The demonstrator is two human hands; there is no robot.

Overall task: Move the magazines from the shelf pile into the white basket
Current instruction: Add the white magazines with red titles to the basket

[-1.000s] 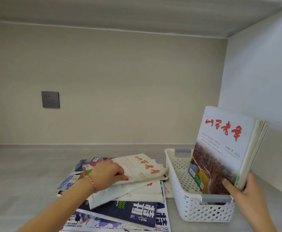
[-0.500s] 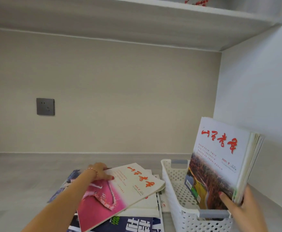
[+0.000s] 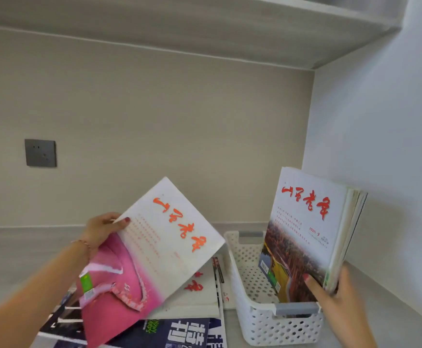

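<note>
At the left of the view, a pink-and-white magazine point(image 3: 152, 257) is pinched at its upper left edge by the left hand point(image 3: 102, 229), thumb on the cover and fingers behind, and is held tilted in the air above the shelf pile point(image 3: 192, 320). A thin bracelet point(image 3: 83, 243) is worn at that wrist. The lifted cover is glossy and flat, with red brush lettering; its lower right corner hangs just beside the rim of the white basket point(image 3: 267, 320). At the right, a stack of magazines point(image 3: 305, 237) is clamped near its lower corner by the right hand point(image 3: 340, 295) and stands almost upright inside the basket, leaning toward the side wall point(image 3: 380, 146). The basket is rectangular, of perforated plastic, with grey handles; open room is left in its left half. The pile is spread unevenly on the grey shelf point(image 3: 16, 259), with dark covers lowest. A dark socket plate point(image 3: 40, 153) is set in the back wall.
</note>
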